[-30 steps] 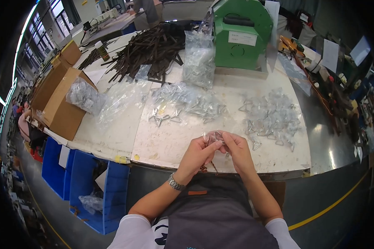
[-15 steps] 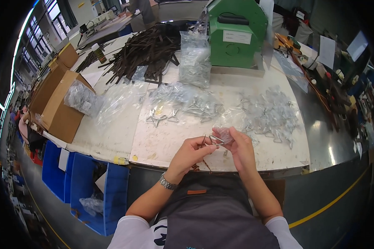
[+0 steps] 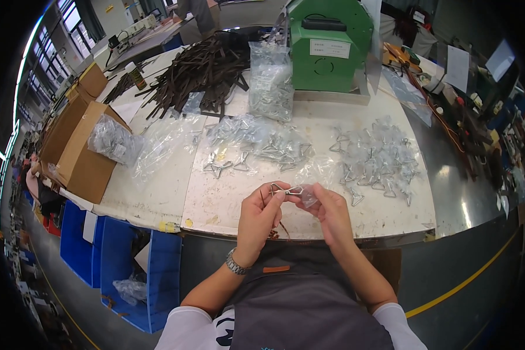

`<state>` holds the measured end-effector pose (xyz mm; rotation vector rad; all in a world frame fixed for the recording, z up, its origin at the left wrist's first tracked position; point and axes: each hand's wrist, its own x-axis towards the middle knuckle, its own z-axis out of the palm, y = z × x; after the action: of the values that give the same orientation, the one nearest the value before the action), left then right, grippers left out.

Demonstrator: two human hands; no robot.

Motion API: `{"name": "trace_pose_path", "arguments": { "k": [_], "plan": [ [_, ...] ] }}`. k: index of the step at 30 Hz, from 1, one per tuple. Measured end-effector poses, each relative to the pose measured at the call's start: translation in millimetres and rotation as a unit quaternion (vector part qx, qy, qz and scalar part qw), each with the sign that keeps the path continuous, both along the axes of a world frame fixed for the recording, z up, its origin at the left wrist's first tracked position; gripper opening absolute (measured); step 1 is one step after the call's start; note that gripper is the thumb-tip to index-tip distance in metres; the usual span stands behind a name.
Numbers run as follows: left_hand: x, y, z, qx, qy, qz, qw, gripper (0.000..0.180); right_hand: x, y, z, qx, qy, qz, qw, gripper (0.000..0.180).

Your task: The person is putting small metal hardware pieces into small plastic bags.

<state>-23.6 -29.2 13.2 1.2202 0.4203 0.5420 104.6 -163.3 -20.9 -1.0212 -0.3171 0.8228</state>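
Note:
Over the bench's front edge, my left hand (image 3: 258, 217) is closed, thumb and fingers pinching a bow-tie-shaped silver wire buckle (image 3: 295, 191). A thin brown strip (image 3: 284, 228) also passes by these fingers and hangs below them; its upper part is mostly hidden. Close by, my right hand (image 3: 334, 219) is closed on a crumpled clear plastic bag (image 3: 310, 197), at the buckle's right end. Beyond the right hand lie several similar buckles in clear wrapping (image 3: 382, 156). Another heap of bagged buckles (image 3: 262, 140) sits farther back, left of centre.
A green machine (image 3: 324, 55) stands at the back, beside a full clear bag (image 3: 271, 81). Dark brown strips (image 3: 201, 70) are piled at back left. An open cardboard box (image 3: 90, 154) is at the left; blue bins (image 3: 125, 268) sit below the bench edge.
The buckle has moved left and lies more level, with more of its bow-tie shape showing beside the bag. My left hand has turned more upright. The brown strip has shifted left.

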Motion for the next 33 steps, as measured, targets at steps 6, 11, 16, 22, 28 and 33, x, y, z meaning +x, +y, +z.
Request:
{"name": "trace_pose_path", "arguments": {
  "k": [6,11,16,22,28,33],
  "plan": [
    [3,-9,-16,0.223,0.103,0.003,0.969,0.019,-20,4,12,0.036,-0.007,-0.002,0.999,0.037],
    [8,-6,-16,0.145,0.078,-0.064,0.984,0.02,-18,4,-8,0.031,0.001,0.038,0.999,0.038],
    [-9,23,7,0.093,0.074,-0.057,0.991,0.022,-10,5,7,0.055,0.029,-0.014,0.998,0.034],
    [-4,28,19,0.017,0.057,-0.247,0.967,0.018,3,-14,15,0.018,0.027,0.338,0.941,0.028],
    [-4,13,-7,0.207,0.074,-0.103,0.97,0.01,8,-18,30,-0.09,-0.094,0.328,0.936,0.024],
    [2,4,-19,0.2,0.031,-0.035,0.979,0.008,-19,-12,23,-0.194,-0.463,0.135,0.854,0.019]
  ]
}}
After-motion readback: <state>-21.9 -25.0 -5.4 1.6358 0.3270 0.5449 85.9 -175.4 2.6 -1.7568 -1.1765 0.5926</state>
